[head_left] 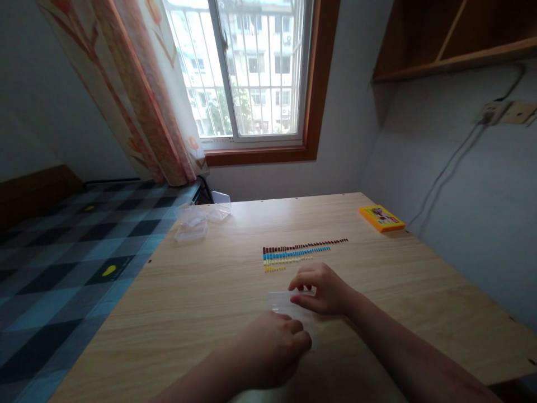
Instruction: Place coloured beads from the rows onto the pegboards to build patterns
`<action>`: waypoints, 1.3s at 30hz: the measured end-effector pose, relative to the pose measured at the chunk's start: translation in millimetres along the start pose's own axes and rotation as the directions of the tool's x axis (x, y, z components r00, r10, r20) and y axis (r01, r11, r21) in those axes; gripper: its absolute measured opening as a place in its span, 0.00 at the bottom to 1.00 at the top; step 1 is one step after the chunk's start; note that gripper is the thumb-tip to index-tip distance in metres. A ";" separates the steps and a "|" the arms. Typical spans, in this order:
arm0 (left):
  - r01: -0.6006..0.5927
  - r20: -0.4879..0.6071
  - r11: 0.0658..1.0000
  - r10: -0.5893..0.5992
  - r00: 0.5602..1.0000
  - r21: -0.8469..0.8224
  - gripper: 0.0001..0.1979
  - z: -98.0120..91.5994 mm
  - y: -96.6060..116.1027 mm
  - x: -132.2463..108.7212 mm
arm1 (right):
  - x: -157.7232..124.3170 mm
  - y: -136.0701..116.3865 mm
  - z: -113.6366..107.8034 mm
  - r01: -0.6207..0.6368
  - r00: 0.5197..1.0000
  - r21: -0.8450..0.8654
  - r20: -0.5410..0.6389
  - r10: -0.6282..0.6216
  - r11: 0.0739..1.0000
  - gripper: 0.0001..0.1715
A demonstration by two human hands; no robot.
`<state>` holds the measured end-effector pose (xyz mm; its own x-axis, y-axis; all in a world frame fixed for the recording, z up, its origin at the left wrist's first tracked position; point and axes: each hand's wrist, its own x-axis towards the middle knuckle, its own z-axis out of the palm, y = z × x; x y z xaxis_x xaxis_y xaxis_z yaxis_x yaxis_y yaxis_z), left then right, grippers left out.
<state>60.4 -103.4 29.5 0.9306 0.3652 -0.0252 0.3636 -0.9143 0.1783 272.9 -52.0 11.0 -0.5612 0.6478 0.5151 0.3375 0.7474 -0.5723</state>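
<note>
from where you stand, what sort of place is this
Probably a bedroom or dorm room: a checked bedspread lies left of the wood-grained table, and a flowered curtain hangs beside the barred window.

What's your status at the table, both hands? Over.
Left hand curled over clear plastic piece, hold unclear. Right hand open at its far right side. Four rows of tiny coloured blocks just beyond, not between hands.

Table (168,313) — pieces (277,256), boxes (191,230), clear plastic (279,300), orange case (382,218)
</note>
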 end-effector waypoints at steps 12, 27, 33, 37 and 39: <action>0.346 -0.727 0.924 -0.351 0.590 -0.166 0.15 -20.8 -78.2 -30.1 | 1.2 -3.0 -1.2 -0.018 0.999 0.003 0.030 0.018 1.000 0.12; 0.661 -0.375 0.751 -0.609 0.698 0.011 0.24 27.5 -134.2 -11.3 | 2.9 -4.9 -3.7 0.097 0.994 0.030 0.045 -0.098 0.995 0.39; 0.687 -0.372 0.725 -0.628 0.683 0.039 0.23 23.3 -129.6 -9.3 | 2.2 -14.0 -11.4 0.226 0.955 -0.093 -0.174 -0.240 0.970 0.41; 0.692 -0.401 0.722 -0.630 0.665 0.015 0.22 24.2 -128.8 -7.7 | -1.7 -13.8 -14.4 0.201 0.909 -0.156 -0.339 -0.244 0.967 0.36; 0.698 -0.423 0.716 -0.630 0.651 0.009 0.21 23.5 -128.2 -7.0 | -2.7 -12.0 -13.9 0.176 0.897 -0.173 -0.378 -0.230 0.969 0.34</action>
<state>8.2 7.1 -16.3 0.3591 0.8880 0.2872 0.9105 -0.4010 0.1014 280.9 -60.6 25.3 -0.2955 0.4647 0.8347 0.3588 0.8638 -0.3538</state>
